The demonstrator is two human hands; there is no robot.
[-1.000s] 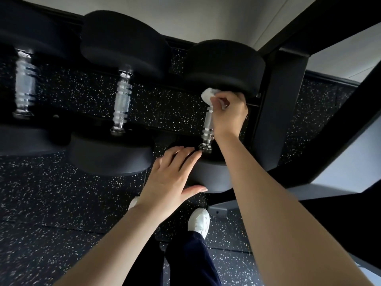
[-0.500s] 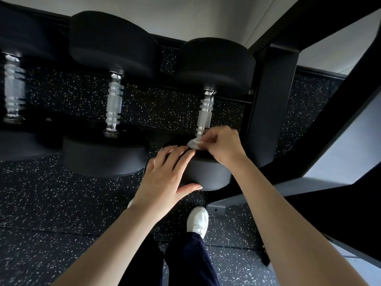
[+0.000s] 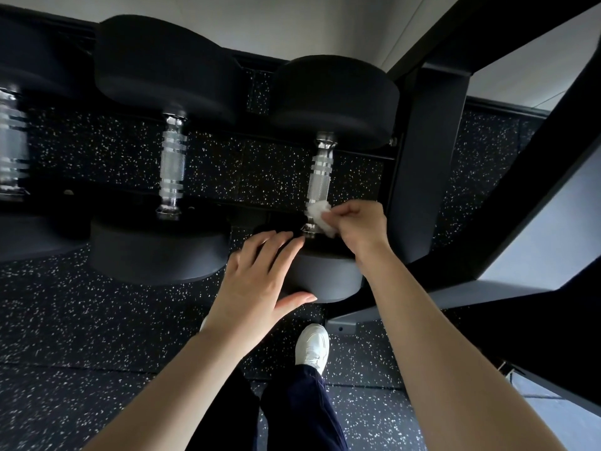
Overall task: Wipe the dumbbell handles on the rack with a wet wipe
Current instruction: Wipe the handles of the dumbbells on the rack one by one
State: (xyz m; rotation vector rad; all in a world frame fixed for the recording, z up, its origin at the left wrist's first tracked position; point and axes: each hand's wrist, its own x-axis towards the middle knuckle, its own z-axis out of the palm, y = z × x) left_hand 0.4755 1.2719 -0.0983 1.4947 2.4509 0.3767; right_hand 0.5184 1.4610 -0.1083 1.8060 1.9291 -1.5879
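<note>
A crumpled white wet wipe (image 3: 320,215) is being pinched in the grip of the right hand (image 3: 359,226), between the thumb and the curled fingers, and is being pressed against the near end of a chrome handle (image 3: 320,180), just above the collar where it joins the near head (image 3: 325,275). That handle belongs to the rightmost dumbbell, which is being carried on a black rack (image 3: 426,177) close beside the rack's upright post. The grip of the left hand (image 3: 257,281) is being kept spread: its straight fingers are being laid over the top of the near head, while the thumb is being held out along the head's front edge. Nothing is being held in it.

To the left, a second dumbbell (image 3: 170,164) is being carried on the same rack, its knurled handle lying parallel to the first and well apart from both hands. Farther left, a third handle (image 3: 11,148) is being cut off by the frame edge and is blurred. Beneath the rack, a black speckled floor (image 3: 97,320) is being stood on by the person, whose dark trouser leg (image 3: 299,415) and white shoe (image 3: 313,348) are being shown between the forearms.
</note>
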